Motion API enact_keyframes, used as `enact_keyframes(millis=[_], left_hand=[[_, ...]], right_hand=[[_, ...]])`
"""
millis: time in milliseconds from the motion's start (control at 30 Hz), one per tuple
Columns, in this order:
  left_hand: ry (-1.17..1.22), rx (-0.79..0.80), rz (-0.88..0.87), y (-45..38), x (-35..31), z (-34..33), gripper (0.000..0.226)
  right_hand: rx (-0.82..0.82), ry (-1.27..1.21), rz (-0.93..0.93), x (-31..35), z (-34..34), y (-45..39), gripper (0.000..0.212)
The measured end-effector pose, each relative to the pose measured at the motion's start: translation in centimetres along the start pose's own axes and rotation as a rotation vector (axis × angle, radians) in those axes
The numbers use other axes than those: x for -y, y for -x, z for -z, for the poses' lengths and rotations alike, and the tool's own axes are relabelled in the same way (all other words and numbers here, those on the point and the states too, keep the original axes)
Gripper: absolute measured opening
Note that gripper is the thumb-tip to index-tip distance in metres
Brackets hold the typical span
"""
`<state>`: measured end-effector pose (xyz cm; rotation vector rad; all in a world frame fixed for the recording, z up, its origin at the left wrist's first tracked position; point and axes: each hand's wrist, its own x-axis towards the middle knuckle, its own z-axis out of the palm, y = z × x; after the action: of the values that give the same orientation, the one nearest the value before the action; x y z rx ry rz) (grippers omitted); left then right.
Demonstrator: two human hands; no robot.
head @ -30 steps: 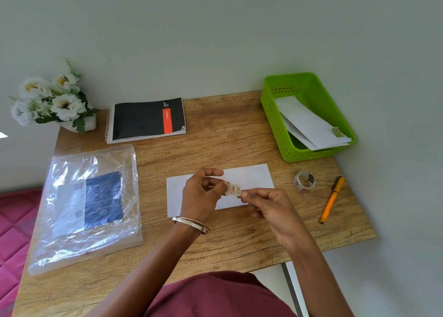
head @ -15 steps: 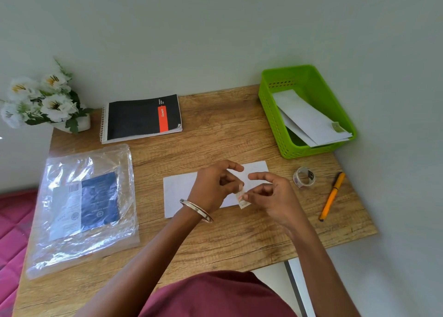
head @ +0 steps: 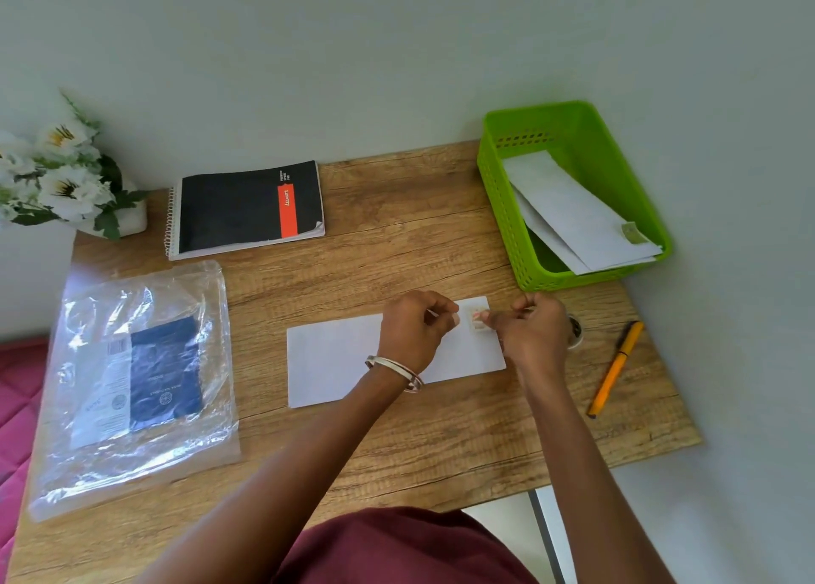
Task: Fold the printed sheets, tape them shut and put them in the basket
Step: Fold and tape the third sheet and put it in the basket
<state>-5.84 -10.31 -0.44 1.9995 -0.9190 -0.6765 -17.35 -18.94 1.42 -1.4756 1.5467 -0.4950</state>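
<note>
A folded white sheet (head: 335, 358) lies flat in the middle of the wooden table. Over its far right end my left hand (head: 412, 329) and my right hand (head: 536, 332) pinch a small piece of clear tape (head: 476, 318) between their fingertips, close to the paper. The green basket (head: 498, 204) stands at the back right and holds folded, taped sheets (head: 573, 213). The tape roll (head: 575, 334) sits just behind my right hand, mostly hidden.
An orange pen (head: 615, 369) lies near the right edge. A black spiral notebook (head: 247, 208) lies at the back, white flowers (head: 61, 177) stand at the back left, and a clear plastic packet (head: 132, 380) covers the left side. The wall is close behind.
Both hands have carried the tape piece from the sheet's near edge toward its far right end. The camera has tilted a little.
</note>
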Motion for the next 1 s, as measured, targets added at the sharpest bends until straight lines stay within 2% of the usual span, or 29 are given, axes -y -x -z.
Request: enact_keyframes(millis=[233,500,667,800,1000], left_hand=[[-0.007,-0.160,0.013,0.0,1.0,-2.5,0.014],[-0.110,-0.251,-0.039,0.1,1.2,-3.8,0.023],[-0.170,-0.262,-0.064,0.1,1.5,-4.1,0.018],[-0.207,-0.278,-0.081,0.0,1.7,-4.4,0.027],[-0.215,-0.280,-0.065,-0.2,1.7,-4.4,0.018]], right_hand=[[-0.019,0.093,0.009,0.1,-0.8,-1.1,0.039],[-0.053,0.310,0.094,0.7,-1.3,-0.8,0.036],[-0.069,0.374,0.159,0.5,-1.7,-0.8,0.033],[-0.062,0.417,0.171,0.6,-1.8,-0.7,0.030],[-0.052,0.489,0.198,0.4,-2.0,-0.6,0.027]])
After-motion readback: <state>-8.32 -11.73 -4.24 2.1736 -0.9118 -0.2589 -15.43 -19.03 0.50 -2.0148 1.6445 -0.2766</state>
